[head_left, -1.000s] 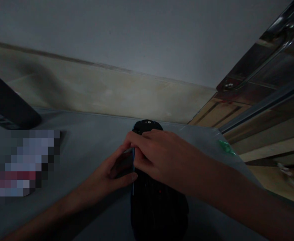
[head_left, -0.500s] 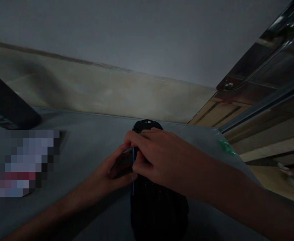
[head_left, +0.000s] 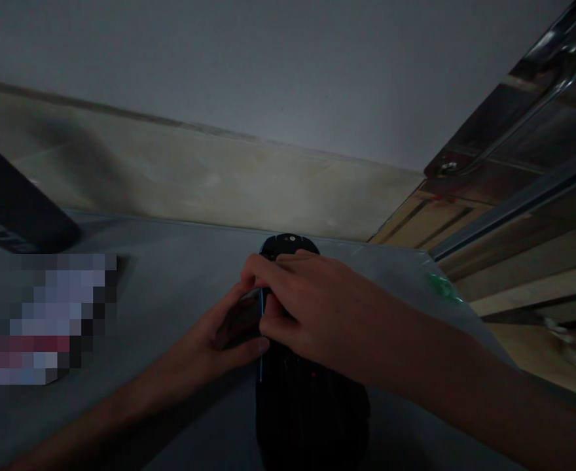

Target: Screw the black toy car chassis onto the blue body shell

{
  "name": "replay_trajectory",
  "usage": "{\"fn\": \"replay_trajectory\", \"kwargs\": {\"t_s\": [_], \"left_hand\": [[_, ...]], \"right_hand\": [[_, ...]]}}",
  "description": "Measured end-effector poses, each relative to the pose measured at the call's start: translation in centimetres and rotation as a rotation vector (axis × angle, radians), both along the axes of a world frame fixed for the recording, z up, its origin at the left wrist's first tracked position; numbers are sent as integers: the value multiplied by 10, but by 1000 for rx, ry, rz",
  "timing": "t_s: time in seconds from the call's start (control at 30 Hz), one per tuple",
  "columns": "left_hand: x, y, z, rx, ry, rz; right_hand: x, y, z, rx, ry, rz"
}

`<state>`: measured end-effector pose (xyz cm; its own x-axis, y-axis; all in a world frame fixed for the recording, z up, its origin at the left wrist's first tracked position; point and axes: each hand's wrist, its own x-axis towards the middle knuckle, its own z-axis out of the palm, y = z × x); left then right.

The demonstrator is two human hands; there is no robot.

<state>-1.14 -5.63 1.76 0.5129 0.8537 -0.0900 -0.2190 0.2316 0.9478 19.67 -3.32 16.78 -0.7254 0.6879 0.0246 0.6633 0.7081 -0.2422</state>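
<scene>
A long black object with a thin blue edge point(head_left: 312, 418) lies on the grey tabletop in front of me, its rounded far end near the wall. Too dark to name, it shows small red and yellowish specks on top. My right hand point(head_left: 298, 301) rests over its upper part with the fingers curled in; whatever they pinch is hidden. Along its left side, my left hand point(head_left: 234, 330) curves with the thumb tip against the blue edge. The left fingertips meet the right hand near the far left edge, partly out of sight.
At the left stands a dark box-like object with pale letters point(head_left: 27, 203). Below it lies a blurred-out flat item point(head_left: 62, 307). A crumpled green wrapper point(head_left: 445, 286) is near the table's right edge. A shiny metal panel with a handle point(head_left: 528, 124) rises at right, beside the wall.
</scene>
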Motion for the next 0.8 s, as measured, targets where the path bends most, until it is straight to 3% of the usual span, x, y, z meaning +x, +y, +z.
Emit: {"fn": "replay_trajectory", "kwargs": {"t_s": [0.1,0.27,0.57,0.8], "left_hand": [[0,0,-4,22,-2,29],[0,0,-6,-5,20,-8],[0,1,3,18,4,18],[1,0,1,-36,-3,9]], "right_hand": [[-2,0,2,-12,37,12],[-2,-1,1,9,-131,-118],[1,0,-2,-41,46,-3],[-2,0,-1,17,-144,-132]]}}
